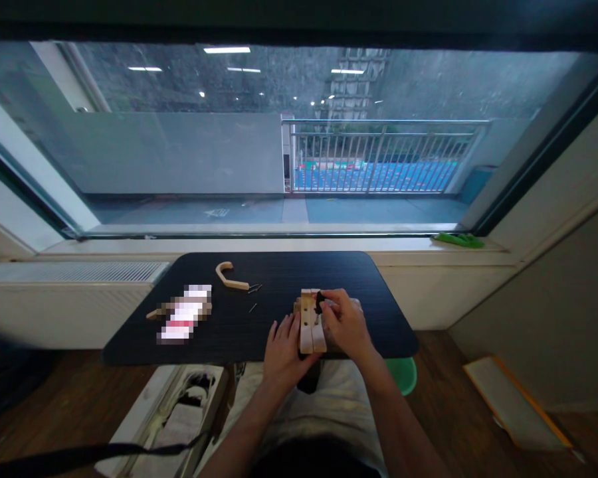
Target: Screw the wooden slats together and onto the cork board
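On the front part of the black table sits a pale wooden block (307,325), with a seam down its length and dark round holes in its top. My left hand (285,348) braces it from the left, fingers extended along its side and thumb by its front edge. Between the thumb and fingers of my right hand (346,322) is a small black handle (319,303), pinched above the block. A thin metal piece (316,320) shows just below it, at the block's top. My right hand hides the block's right side.
A curved wooden hook (229,279) lies on the table (269,262), with several screws (254,289) nearby. A blurred-out item (184,315) lies at the left. Below are an open white box (149,398) and a green bowl (403,375). A window ledge (279,245) runs behind.
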`<control>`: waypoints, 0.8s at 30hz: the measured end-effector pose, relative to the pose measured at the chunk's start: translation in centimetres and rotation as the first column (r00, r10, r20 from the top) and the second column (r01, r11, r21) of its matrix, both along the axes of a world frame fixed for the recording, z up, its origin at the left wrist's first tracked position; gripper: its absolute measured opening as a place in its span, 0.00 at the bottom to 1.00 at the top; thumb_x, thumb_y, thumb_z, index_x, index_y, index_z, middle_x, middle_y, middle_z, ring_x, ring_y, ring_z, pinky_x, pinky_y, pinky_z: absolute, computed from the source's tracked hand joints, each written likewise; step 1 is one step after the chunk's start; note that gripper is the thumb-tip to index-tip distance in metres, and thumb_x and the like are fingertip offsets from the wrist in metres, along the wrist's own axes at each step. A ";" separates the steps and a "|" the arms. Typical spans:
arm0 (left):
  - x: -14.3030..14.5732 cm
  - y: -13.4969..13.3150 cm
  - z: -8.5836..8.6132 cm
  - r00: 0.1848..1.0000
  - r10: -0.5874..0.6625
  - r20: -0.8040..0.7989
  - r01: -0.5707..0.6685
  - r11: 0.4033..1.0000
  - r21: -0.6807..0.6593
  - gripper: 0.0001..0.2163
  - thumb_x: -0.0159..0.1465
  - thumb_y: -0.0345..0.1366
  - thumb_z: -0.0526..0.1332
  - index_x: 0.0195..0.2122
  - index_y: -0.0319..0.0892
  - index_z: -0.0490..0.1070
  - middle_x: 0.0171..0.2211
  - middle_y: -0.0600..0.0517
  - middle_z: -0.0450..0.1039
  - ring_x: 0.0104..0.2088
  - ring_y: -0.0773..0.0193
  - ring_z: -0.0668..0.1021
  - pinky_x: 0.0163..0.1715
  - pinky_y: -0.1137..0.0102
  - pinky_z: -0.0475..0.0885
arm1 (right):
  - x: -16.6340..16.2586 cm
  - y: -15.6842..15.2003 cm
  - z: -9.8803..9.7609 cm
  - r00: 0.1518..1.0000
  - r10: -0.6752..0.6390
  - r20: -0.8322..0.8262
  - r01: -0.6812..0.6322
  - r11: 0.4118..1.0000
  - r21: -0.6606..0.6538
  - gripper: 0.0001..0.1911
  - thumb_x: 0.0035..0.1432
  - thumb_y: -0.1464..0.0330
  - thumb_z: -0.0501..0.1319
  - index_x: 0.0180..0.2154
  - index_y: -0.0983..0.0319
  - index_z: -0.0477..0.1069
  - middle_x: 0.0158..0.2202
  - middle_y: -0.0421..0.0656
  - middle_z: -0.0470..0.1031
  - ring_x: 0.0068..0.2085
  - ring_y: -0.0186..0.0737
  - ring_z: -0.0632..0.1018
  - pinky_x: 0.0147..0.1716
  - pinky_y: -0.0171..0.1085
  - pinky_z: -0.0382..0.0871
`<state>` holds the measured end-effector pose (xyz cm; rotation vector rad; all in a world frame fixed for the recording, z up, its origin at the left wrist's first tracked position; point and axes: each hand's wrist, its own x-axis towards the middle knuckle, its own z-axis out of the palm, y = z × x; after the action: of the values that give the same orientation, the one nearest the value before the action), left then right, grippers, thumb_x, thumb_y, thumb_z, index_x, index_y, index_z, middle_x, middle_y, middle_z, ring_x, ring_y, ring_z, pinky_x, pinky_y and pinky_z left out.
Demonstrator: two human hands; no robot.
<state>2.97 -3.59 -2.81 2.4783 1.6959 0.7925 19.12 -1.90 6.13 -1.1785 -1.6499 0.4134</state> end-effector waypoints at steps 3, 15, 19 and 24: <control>0.1 0.1 0.2 1.000 0.003 0.005 -0.003 1.000 -0.009 0.38 0.56 0.52 0.63 0.63 0.37 0.55 0.59 0.37 0.66 0.60 0.46 0.68 0.60 0.47 0.59 | 0.0 0.1 -0.2 1.000 -0.010 -0.007 0.010 1.000 0.011 0.08 0.60 0.68 0.56 0.41 0.60 0.69 0.22 0.38 0.75 0.22 0.35 0.76 0.24 0.33 0.68; 0.0 0.3 0.0 1.000 -0.009 0.017 0.008 1.000 0.019 0.38 0.57 0.50 0.63 0.65 0.39 0.53 0.60 0.38 0.66 0.60 0.47 0.68 0.60 0.49 0.58 | 0.1 0.2 -0.9 0.996 -0.001 -0.088 0.001 1.000 -0.004 0.09 0.60 0.67 0.56 0.42 0.60 0.68 0.25 0.39 0.75 0.22 0.34 0.75 0.19 0.31 0.67; 0.0 0.3 0.0 1.000 -0.002 0.015 0.002 1.000 0.028 0.38 0.57 0.50 0.63 0.65 0.38 0.53 0.60 0.38 0.65 0.60 0.47 0.68 0.60 0.48 0.60 | 0.0 0.3 -0.9 0.995 0.000 -0.097 -0.001 1.000 -0.014 0.09 0.60 0.67 0.56 0.43 0.60 0.69 0.29 0.41 0.77 0.21 0.34 0.75 0.20 0.32 0.68; -0.2 0.2 0.1 1.000 -0.002 0.014 0.002 0.999 0.041 0.38 0.57 0.49 0.63 0.65 0.39 0.53 0.59 0.38 0.66 0.59 0.47 0.68 0.60 0.49 0.59 | -0.2 0.0 -0.4 0.998 -0.043 -0.044 0.044 0.999 0.023 0.09 0.60 0.67 0.56 0.42 0.59 0.70 0.26 0.40 0.77 0.24 0.36 0.77 0.24 0.33 0.70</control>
<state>2.81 -3.40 -2.73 2.4945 1.6895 0.8504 18.93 -1.88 5.73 -1.1771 -1.5852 0.3881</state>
